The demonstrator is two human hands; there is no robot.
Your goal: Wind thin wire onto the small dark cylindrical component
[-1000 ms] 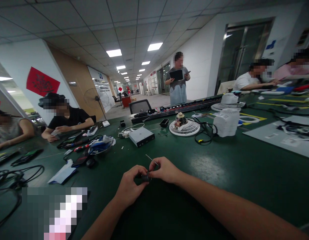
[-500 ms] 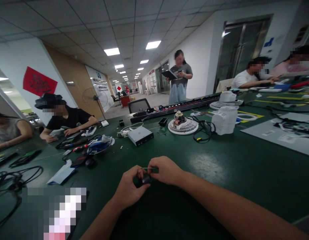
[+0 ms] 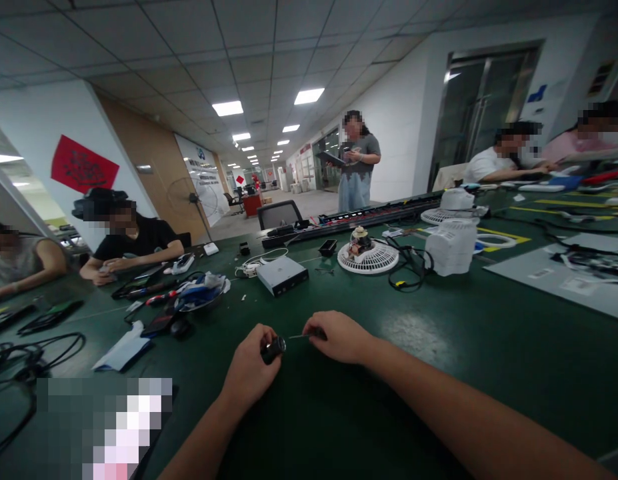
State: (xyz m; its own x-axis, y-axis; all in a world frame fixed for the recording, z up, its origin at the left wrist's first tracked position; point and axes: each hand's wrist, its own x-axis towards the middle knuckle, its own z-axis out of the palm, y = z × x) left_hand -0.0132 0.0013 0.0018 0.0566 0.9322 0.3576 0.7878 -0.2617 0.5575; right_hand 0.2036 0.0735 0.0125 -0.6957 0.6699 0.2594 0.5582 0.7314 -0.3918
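Presently, the left hand (image 3: 249,363) grips a black cylinder (image 3: 273,351) slanting rightward; the right hand (image 3: 339,338) pinches a thin tool (image 3: 301,336) pointing left.

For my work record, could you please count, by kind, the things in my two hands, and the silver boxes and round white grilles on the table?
Black cylinder in left hand: 1
Thin tool in right hand: 1
Silver box: 1
Round white grilles: 2
Total: 5

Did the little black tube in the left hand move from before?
Yes. The black tube has moved left, and a little closer to the grey box, judged against that box.
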